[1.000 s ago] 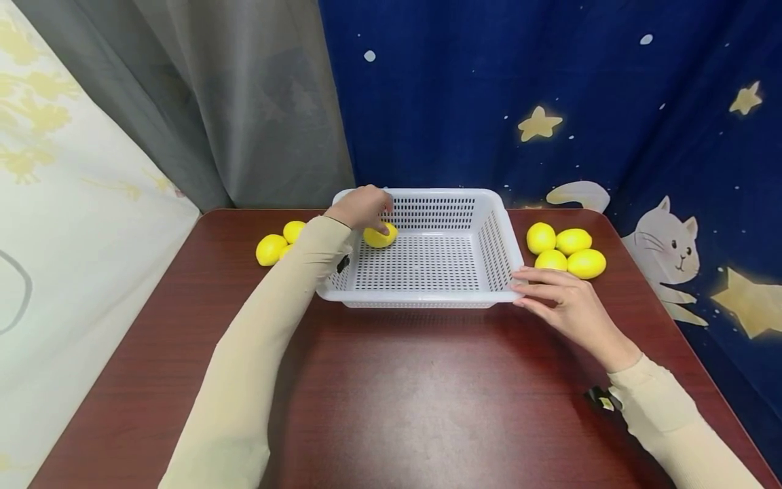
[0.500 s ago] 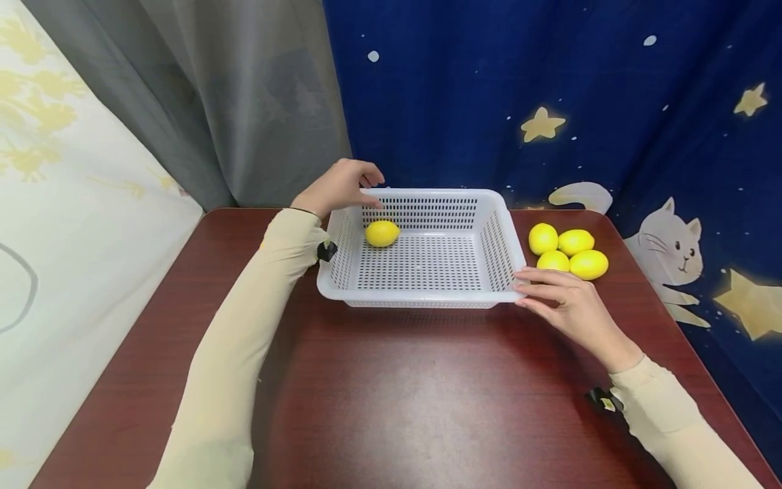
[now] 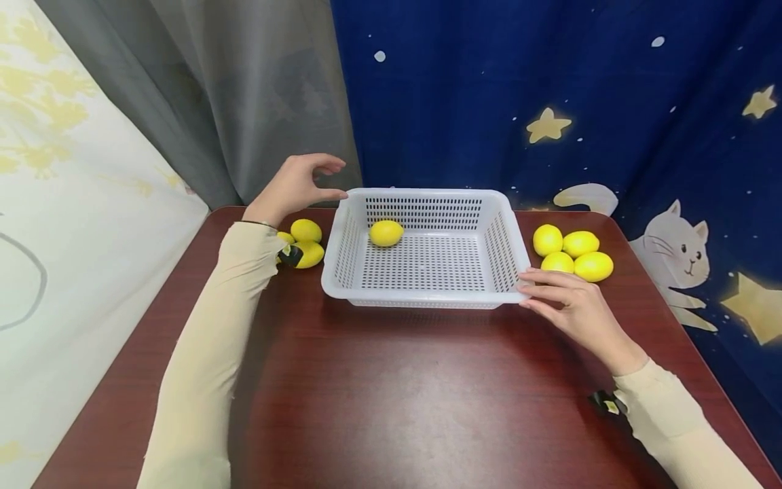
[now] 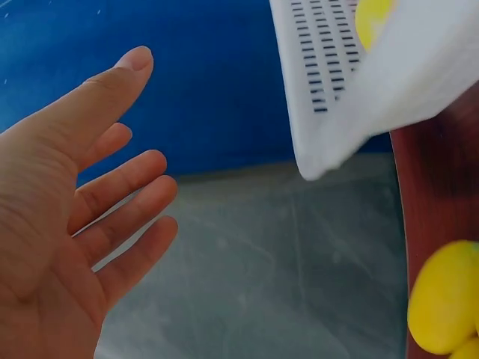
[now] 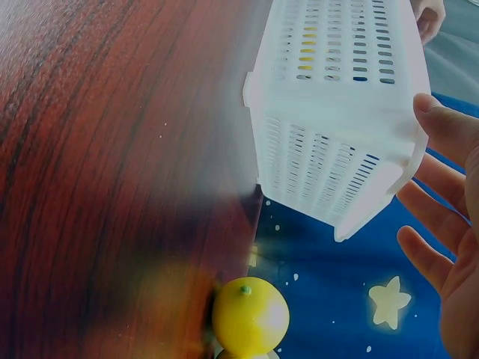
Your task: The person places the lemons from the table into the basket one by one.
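Observation:
A white plastic basket (image 3: 421,297) with slotted walls stands on the table, a single yellow lemon (image 3: 386,233) lying at its back left. My left hand (image 3: 299,183) is raised beyond the basket's left end, thumb and fingers spread apart, holding nothing. In the left wrist view its palm (image 4: 67,194) shows bare. Just below that wrist, several lemons (image 3: 306,231) lie together, partly covered by the sleeve. My right hand (image 3: 568,305) holds the basket's front right corner, thumb on the front rim and fingers along the right side, as the right wrist view shows.
Several more lemons (image 3: 580,243) are clustered on the table right of the basket, behind the right hand. The dark red wooden table (image 3: 415,394) ends at its back edge before a grey curtain (image 3: 263,88) and a blue star-patterned curtain (image 3: 440,95).
The left hand let go of the lemon inside the basket, rose, and moved left out over the lemons on that side. The right hand stayed at the basket's corner.

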Available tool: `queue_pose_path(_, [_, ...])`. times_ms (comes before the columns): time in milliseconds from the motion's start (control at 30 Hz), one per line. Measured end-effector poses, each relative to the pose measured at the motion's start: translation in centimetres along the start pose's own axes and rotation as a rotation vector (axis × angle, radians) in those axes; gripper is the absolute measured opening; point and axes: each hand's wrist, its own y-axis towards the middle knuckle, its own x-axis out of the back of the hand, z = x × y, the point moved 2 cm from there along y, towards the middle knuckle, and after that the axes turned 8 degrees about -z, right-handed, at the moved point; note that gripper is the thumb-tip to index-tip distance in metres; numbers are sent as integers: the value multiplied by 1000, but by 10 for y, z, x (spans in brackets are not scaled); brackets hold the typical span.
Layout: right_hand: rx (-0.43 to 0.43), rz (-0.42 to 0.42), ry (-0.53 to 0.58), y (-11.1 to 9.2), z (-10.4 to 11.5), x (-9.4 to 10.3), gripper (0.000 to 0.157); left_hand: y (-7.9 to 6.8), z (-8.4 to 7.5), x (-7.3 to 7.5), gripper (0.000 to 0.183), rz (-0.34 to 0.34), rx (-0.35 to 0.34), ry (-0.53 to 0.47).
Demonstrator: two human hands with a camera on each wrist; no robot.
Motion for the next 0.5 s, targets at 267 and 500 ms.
queue_pose_path(267, [-2,-8,10,-1,0,0,38,-25,22,1,64,-15,41,-9])
queue_pose_path(500, [-15,0,1,0,0,-1,41,-46,44,-10,63,-14,55,3])
